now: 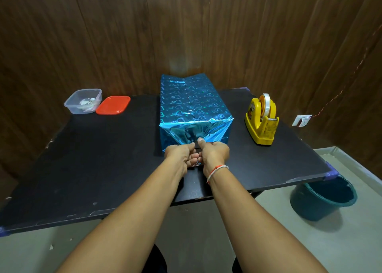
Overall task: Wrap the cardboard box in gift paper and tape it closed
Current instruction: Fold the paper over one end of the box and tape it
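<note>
The wrapped box (192,105) stands mid-frame on the black bench (82,159), blocking any straight pass through the centre toward the back wall. Both hands, left (179,155) and right (215,154), crowd its near end. Right of centre, the yellow tape dispenser (261,121) leaves a bare lane between itself and the box. At upper left, a clear tub (83,101) and red lid (113,105) sit side by side; the wide bench surface in front of them lies bare.

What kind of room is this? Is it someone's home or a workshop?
Probably a small room at home or a plain office corner, set up for wrapping. Dark wood-panelled walls, a black table holding a yellow tape dispenser and a wrapped box, and a bucket on the floor suggest that.
</note>
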